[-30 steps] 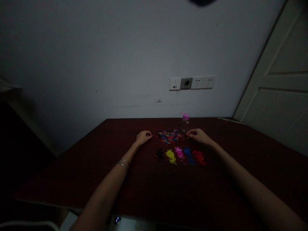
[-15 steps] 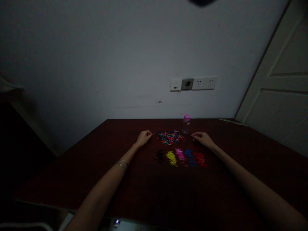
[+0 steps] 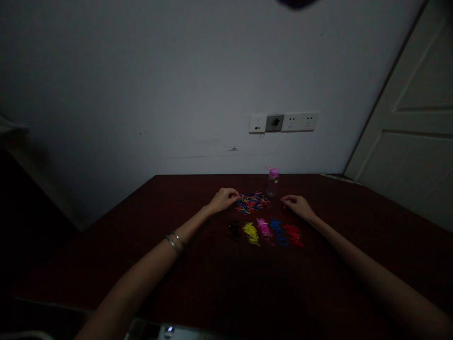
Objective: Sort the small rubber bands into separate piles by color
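A mixed heap of small coloured rubber bands (image 3: 253, 203) lies on the dark table. At its left edge, my left hand (image 3: 224, 199) touches the bands with thumb and fingers pinched together; what is between the fingertips is too small to see. My right hand (image 3: 297, 206) rests on the table to the right of the heap, its fingers curled into a pinch, contents hidden. Nearer to me is a row of sorted bands: black bands (image 3: 234, 228), yellow bands (image 3: 251, 233), pink bands (image 3: 264, 227), blue bands (image 3: 279, 231) and red bands (image 3: 293, 234).
Behind the heap stands a clear bottle (image 3: 272, 186) with a pink lid and loop. The dark red table (image 3: 212, 278) runs back to a pale wall (image 3: 198, 94) with a row of sockets (image 3: 283, 123). A white door (image 3: 417, 118) is at the right.
My left hand has moved right, from beside the heap to its left edge. My right hand stays almost where it was. The view has shifted slightly.
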Demonstrator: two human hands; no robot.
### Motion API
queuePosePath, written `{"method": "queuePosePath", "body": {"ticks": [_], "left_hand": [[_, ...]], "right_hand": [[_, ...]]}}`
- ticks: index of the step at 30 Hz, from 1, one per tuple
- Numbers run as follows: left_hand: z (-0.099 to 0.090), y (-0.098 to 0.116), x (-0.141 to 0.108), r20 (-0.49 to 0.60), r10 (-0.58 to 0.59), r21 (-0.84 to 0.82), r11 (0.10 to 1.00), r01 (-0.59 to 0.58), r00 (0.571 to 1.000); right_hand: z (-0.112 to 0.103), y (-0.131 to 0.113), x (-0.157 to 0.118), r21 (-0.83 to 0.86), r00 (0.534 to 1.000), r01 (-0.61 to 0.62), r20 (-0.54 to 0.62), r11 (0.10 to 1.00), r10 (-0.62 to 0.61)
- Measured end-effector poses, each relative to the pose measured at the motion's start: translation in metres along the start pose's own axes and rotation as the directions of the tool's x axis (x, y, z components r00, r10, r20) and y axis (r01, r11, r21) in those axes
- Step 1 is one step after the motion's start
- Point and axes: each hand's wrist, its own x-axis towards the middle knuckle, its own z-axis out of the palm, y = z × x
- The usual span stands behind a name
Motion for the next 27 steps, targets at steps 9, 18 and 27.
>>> {"method": "queuePosePath", "body": {"ticks": [9,18,27], "left_hand": [[0.03,0.052,0.002,0.355,0.153,-0.091,0.988,-0.128,0.922],[0.043,0.051,0.001,0.436,0.155,-0.23,0.972,-0.056,0.887],[0.038,0.001,0.021,0.042,-0.127,-0.341,0.931,0.134,0.991]], "right_hand": [[0.0,0.0,-0.002,-0.007,1.0,0.013,0.006,1.0,-0.012],[0.001,-0.001,-0.002,0.0,1.0,0.023,-0.018,1.0,-0.023],[0.002,0.004,0.001,0.013,0.999,0.04,-0.005,0.999,-0.04]]}}
